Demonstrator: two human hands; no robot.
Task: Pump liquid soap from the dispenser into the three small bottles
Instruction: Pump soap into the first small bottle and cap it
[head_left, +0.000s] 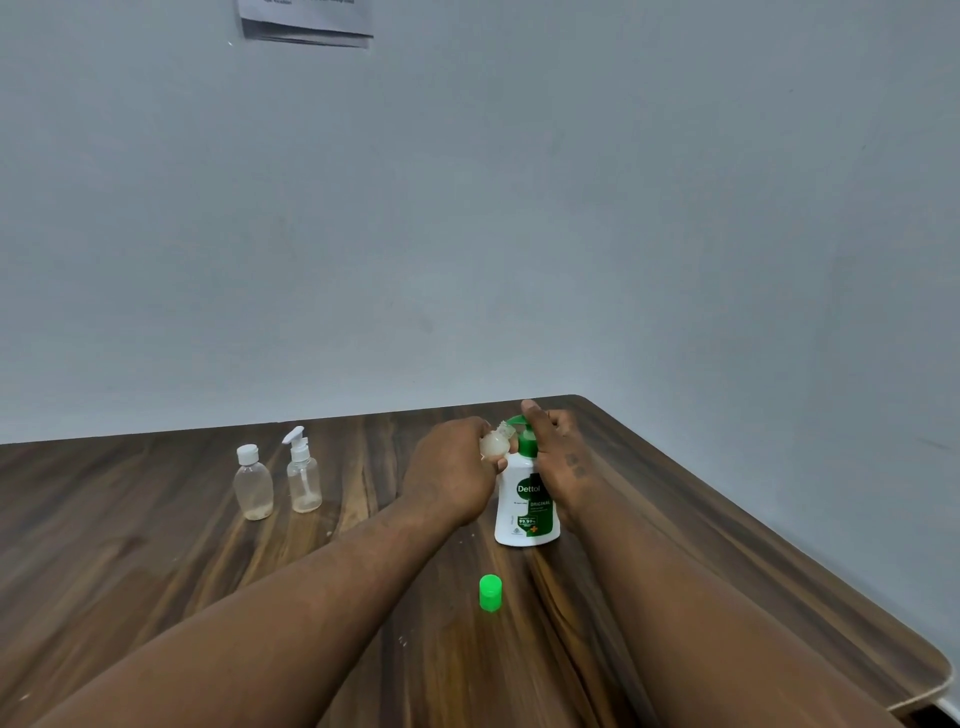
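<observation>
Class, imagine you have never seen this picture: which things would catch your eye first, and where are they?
First, the two hands meeting at the soap dispenser right of centre: the left hand tilts a small open bottle to its green spout while the right hand rests on the pump. Next, the bright green cap lying alone in front. Two more small bottles stand to the left on the table.

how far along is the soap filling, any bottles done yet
Done, apparently: the capped bottle and the spray-top bottle stand aside, closed, each with some pale liquid at the bottom. In hand: the left hand tilts the third bottle at the dispenser spout, right hand on the pump. Left: finish pumping, then put on the green cap.
</observation>
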